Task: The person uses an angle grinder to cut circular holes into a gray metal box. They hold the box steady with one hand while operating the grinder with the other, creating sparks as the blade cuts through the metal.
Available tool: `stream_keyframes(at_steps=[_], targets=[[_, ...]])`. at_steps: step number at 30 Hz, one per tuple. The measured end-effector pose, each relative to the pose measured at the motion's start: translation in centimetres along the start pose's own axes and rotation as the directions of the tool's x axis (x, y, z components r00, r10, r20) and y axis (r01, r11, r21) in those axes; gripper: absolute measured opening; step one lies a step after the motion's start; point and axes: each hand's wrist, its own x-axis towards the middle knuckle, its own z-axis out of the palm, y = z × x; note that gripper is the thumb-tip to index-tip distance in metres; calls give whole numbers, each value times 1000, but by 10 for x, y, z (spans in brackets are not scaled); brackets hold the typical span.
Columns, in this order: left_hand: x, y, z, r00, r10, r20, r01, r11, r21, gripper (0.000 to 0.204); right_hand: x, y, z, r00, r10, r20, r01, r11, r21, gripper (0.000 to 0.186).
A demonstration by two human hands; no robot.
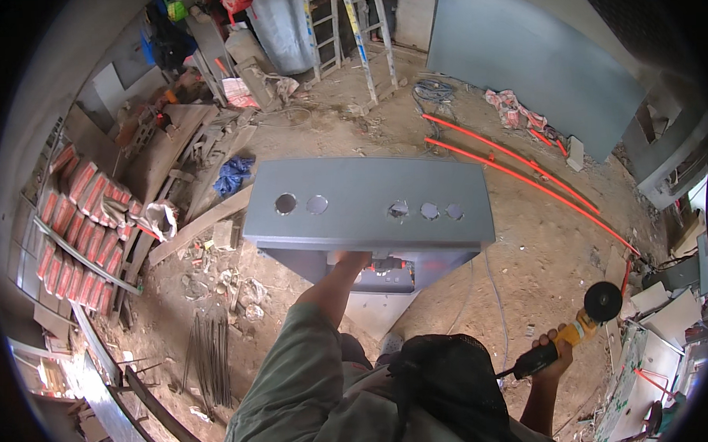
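Note:
A grey metal cabinet (368,181) stands in front of me, with several round holes cut through its upper face. My left hand (349,260) reaches in under the front edge, and its fingers are hidden there. Beside it, inside the cabinet, is a dark tool-like object with orange ends (387,264), too obscured to name; whether my hand touches it I cannot make out. Out to the right, my right hand (560,363) grips a yellow and black angle grinder (578,330). Its dark round disc (603,301) points up and away from the cabinet.
Red-and-white bags (81,230) are stacked at left, near planks and thin metal rods (209,358). Long orange pipes (531,168) lie on the dirt floor at right. A ladder (361,49) stands at the back beside another person (386,13). A large grey panel (520,67) leans behind.

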Motion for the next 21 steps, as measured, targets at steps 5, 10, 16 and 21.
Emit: stream_keyframes(at_steps=[5,10,16,21], targets=[[38,-7,41,965,-86,248,81,996,34,34,-18,-3,8,993,-21,-119,15,999,-51,37],[34,-51,74,810,-184,557,128,982,138,35,-26,3,34,992,-46,-115,35,995,-95,39],[-1,-79,79,719,-175,672,106,984,143,36,-15,27,88,992,-3,-125,-10,994,-106,42],[-13,-89,74,689,-138,711,84,990,111,37,22,58,130,998,45,-43,-48,997,-57,42]])
